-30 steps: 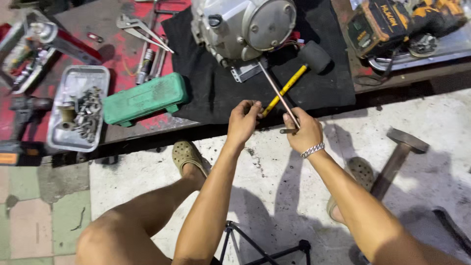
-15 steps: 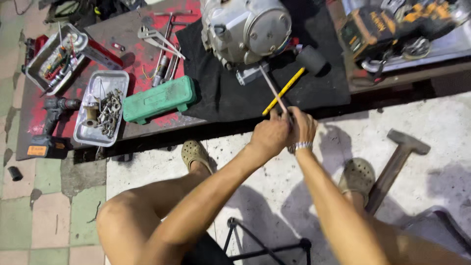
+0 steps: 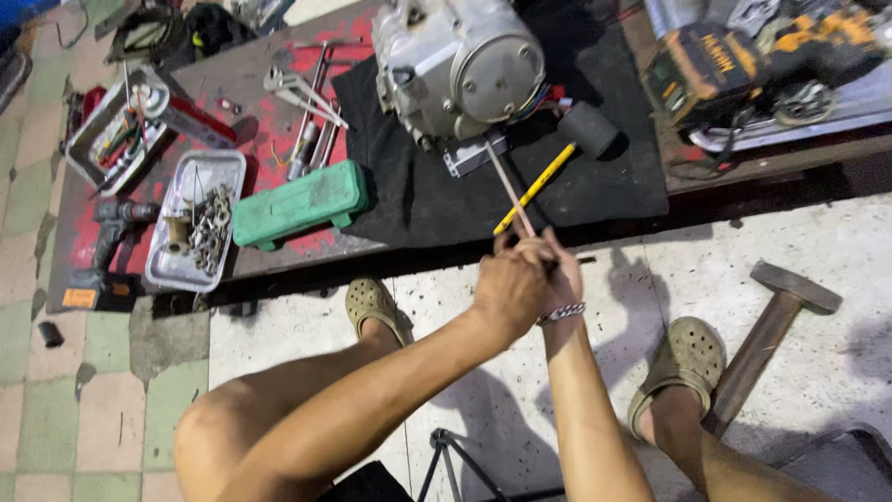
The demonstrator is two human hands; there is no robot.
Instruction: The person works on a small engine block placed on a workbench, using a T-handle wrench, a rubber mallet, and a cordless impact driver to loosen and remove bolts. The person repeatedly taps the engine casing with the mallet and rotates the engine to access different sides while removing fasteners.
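Thin pale metal rod is clamped by both left hand and right hand, beside grey engine.

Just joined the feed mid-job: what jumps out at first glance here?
Both hands, left hand and right hand, close together around a thin rod that runs up to the silver engine on the black mat. A yellow-handled mallet lies beside it; a sledgehammer rests on the floor at right.
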